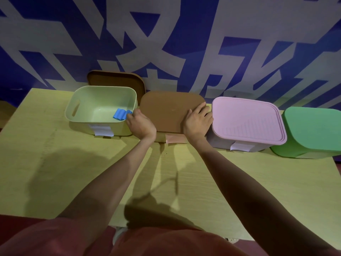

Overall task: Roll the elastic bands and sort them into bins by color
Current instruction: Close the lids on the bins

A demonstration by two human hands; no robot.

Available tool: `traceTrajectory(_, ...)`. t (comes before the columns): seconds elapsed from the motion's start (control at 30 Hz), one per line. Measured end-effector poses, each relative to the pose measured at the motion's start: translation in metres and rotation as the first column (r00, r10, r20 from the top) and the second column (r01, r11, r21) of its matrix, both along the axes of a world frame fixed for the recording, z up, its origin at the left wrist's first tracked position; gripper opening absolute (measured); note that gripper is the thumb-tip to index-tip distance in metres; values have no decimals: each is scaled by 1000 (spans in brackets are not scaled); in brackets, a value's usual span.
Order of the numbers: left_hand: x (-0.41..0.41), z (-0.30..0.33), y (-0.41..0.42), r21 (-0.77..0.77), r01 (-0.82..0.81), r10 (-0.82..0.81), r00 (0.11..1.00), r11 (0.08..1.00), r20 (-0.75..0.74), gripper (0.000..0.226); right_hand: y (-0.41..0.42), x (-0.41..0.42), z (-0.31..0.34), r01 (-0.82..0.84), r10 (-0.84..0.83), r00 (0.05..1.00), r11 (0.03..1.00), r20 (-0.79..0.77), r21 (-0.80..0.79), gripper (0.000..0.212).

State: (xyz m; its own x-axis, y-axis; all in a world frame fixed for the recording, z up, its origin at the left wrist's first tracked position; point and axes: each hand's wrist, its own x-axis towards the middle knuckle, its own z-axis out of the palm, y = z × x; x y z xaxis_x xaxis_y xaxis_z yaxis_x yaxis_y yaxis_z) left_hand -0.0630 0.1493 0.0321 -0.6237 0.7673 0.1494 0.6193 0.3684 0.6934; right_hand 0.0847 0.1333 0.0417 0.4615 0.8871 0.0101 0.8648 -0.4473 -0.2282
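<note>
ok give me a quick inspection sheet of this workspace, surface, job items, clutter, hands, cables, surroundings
surface: pale wood-grain table, shadows of the arms across it
job's things: open light green bin holding rolled blue bands; second bin closed by a brown lid; pink bin with lid on; green bin with lid on, partly out of frame
clutter: a spare brown lid leaning behind the open bin; paper labels on the bin fronts
grippers: left hand at the left edge of the brown lid, right hand on its right edge; exact grip hard to tell
cables: nothing seen
surroundings: blue wall with large white characters
</note>
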Motion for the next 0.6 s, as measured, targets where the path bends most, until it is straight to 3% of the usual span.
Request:
traceTrajectory(0.27, 1, 4, -1, -55, 33, -38, 995, 998, -89, 27, 4, -1, 1, -8, 8, 1000, 998, 1, -55, 62)
traceTrajectory(0.5, -19, 10, 1, -309, 201, -301, 898, 930, -322, 32, 6, 1, 10, -45, 49, 998, 991, 31, -123, 61)
traceTrajectory(0.6, -26, 16, 2, -364, 271, -390, 866, 891, -312, 38, 5, 2, 14, -60, 76, 993, 984, 86, -169, 63)
